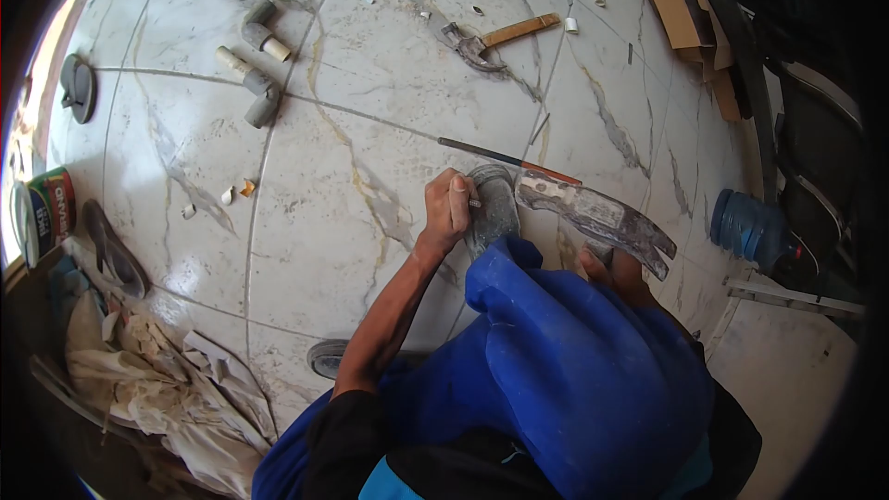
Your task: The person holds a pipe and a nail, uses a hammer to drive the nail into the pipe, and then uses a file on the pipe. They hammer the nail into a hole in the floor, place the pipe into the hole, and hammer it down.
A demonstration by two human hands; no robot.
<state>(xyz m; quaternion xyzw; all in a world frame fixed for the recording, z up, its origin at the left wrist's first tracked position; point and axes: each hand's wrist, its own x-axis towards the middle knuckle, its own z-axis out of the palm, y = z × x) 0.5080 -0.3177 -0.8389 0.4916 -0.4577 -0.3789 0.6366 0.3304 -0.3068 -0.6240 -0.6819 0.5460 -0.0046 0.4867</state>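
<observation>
My left hand (449, 206) is closed in a fist round a small thing, its tip showing near the thumb, beside a grey pipe fitting (494, 208). My right hand (616, 270) is closed on a hammer, partly hidden by blue cloth (583, 361). The worn hammer head (597, 213) is raised to the right of the fitting, its claw pointing right. Behind the fitting, a thin rod (509, 160) with a reddish end lies on the tiled floor (352, 157).
A second hammer (500, 40) lies farther off. Two grey elbow fittings (262, 32) (255, 88) sit at the upper left. Cloths (157, 370) and sandals (113, 255) are on the left. A blue bottle (745, 227) and cardboard box (671, 5) stand on the right.
</observation>
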